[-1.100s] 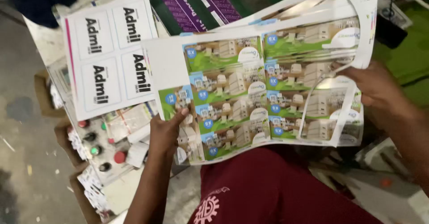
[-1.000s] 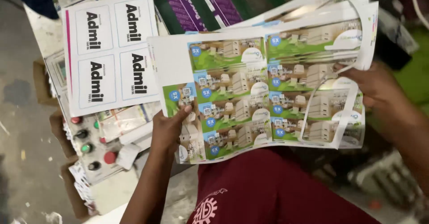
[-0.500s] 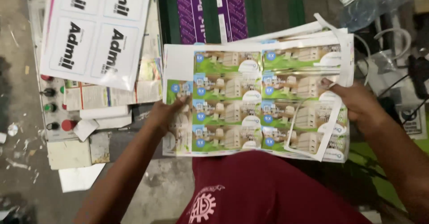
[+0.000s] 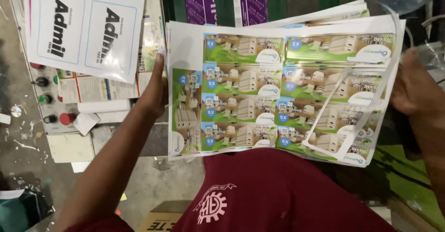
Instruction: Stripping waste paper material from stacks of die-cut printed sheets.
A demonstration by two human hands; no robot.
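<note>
1. Holding a stack of printed sheets (image 4: 282,93) level above the lap, both hands grip it by opposite edges.
2. Left hand (image 4: 155,90) clasps the stack's left edge, fingers hidden under the paper.
3. Right hand (image 4: 415,90) clasps the right edge, fingers curled beneath; how tightly cannot be told.
4. Top sheet shows rows of green and white label panels with blue round marks; further sheets fan out at the top right corner.
5. A loose white strip of trimmed paper (image 4: 352,111) lies bent across the stack's right half.
6. A white sheet with large black lettering (image 4: 85,26) hangs at upper left, apart from the stack.
7. Below it sits a control panel (image 4: 46,100) with red, green and black buttons.
8. Purple printed sheets (image 4: 225,0) lie beyond the stack's top edge.
9. A maroon shirt (image 4: 278,195) with a white cog emblem fills the bottom.
</note>
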